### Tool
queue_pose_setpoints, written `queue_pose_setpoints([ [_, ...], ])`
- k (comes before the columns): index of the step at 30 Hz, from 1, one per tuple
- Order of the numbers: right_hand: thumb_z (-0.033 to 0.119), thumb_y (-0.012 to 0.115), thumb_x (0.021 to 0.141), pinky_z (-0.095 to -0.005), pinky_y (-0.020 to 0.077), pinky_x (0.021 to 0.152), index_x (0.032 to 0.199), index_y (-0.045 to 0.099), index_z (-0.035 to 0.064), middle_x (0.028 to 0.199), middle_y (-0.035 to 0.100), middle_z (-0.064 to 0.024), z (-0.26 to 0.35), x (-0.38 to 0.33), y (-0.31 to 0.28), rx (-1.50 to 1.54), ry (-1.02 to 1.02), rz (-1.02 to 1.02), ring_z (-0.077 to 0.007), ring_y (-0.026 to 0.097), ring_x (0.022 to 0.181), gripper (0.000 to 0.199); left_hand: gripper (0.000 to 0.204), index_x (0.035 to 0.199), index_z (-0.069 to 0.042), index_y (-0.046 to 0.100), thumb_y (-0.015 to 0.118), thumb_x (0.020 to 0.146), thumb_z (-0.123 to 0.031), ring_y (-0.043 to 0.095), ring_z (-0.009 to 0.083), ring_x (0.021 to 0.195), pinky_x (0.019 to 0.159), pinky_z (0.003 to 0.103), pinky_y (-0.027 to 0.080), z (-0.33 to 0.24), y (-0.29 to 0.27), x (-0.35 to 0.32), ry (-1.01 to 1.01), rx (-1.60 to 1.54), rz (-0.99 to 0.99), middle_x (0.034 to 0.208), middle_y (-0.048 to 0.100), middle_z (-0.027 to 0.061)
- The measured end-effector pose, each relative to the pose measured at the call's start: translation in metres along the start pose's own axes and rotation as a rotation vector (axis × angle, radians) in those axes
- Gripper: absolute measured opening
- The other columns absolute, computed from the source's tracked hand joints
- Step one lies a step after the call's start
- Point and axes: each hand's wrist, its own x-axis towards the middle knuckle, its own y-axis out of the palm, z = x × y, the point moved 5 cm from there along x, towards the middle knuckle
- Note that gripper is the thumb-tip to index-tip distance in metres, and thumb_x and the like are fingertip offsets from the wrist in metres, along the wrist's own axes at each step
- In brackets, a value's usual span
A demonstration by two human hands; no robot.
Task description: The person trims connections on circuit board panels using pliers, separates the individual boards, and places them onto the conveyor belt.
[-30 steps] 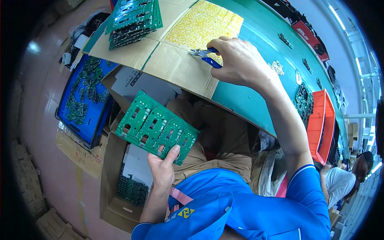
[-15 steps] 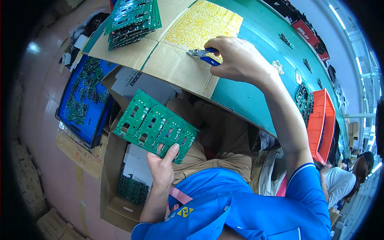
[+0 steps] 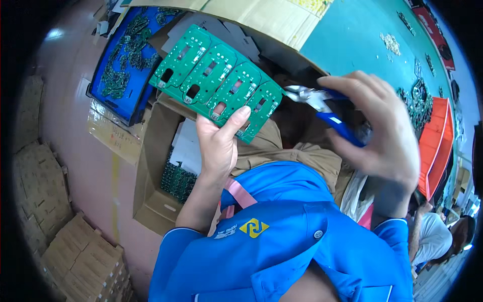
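I watch the left hand (image 3: 220,145) pinch the green circuit board (image 3: 221,83), upper centre, partly screening the blue tray (image 3: 135,90); the right hand (image 3: 383,126) grips blue-handled cutters (image 3: 316,99) near the board, red bin (image 3: 436,151) at right

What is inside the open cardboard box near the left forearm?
Green circuit boards and a white sheet show. Whatever lies under them or behind the left forearm is hidden.
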Motion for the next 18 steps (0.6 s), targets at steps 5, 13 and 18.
queue_pose_setpoints([
  [5,0.014,0.073,0.069,-0.0406,0.0481,0.088,0.123,0.062,0.0044,0.102,0.063,-0.0132,0.001,-0.014,0.056,0.107,0.063,-0.064,-0.033,0.061,0.095,0.056,0.053,0.136,-0.002,0.049,0.064,0.087,0.012,0.064,0.0202,0.112,0.094,0.036,0.056,0.006,0.01,-0.012,-0.032,0.019,0.015,0.129,0.062,0.0131],
  [13,0.023,0.074,0.07,-0.041,0.0472,0.084,0.119,0.063,0.0049,0.101,0.063,-0.0127,-0.002,-0.003,0.074,0.159,0.035,-0.188,-0.0326,0.062,0.092,0.053,0.051,0.134,-0.003,0.05,0.065,0.088,0.01,0.064,0.0186,0.109,0.093,0.035,0.055,0.019,0.018,-0.024,0.013,0.047,0.064,0.123,0.063,0.0116],
  [18,0.027,0.076,0.069,-0.0411,0.0465,0.084,0.119,0.063,0.0051,0.102,0.063,-0.0127,-0.005,0.005,0.079,0.2,0.028,-0.206,-0.0324,0.061,0.095,0.057,0.049,0.134,-0.003,0.046,0.066,0.091,0.008,0.063,0.017,0.11,0.092,0.032,0.054,0.026,0.021,-0.029,-0.022,0.036,0.088,0.123,0.062,0.0114],
])
